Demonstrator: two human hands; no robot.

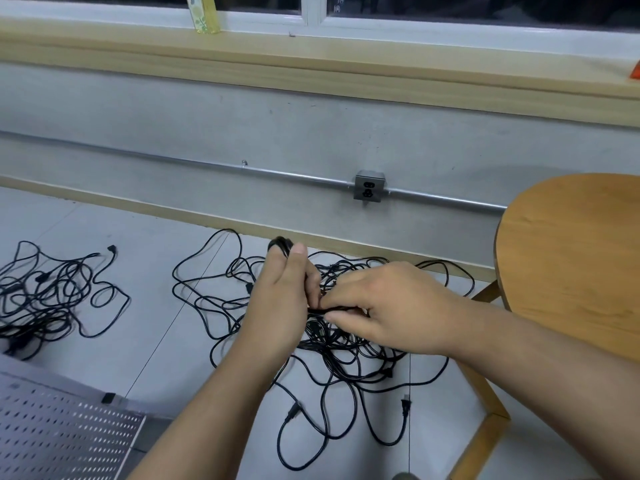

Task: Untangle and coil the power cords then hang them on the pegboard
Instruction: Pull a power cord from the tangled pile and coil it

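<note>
wooden stool (pixel 571 258) is standing at the right, its leg reaching down near the black tangle of power cords (pixel 346 351) sprawling on the grey floor (pixel 156 306). a metal outlet box (pixel 370 186) is sitting on the wall behind. a perforated pegboard (pixel 59 434) is lying flat at lower left, near a second cord tangle (pixel 52 292). the left hand (pixel 280 299) is curling its fingers round a small coiled bundle (pixel 281 244) above the heap; the right hand (pixel 391 306) is pinching a strand (pixel 341 309) beside it.
</note>
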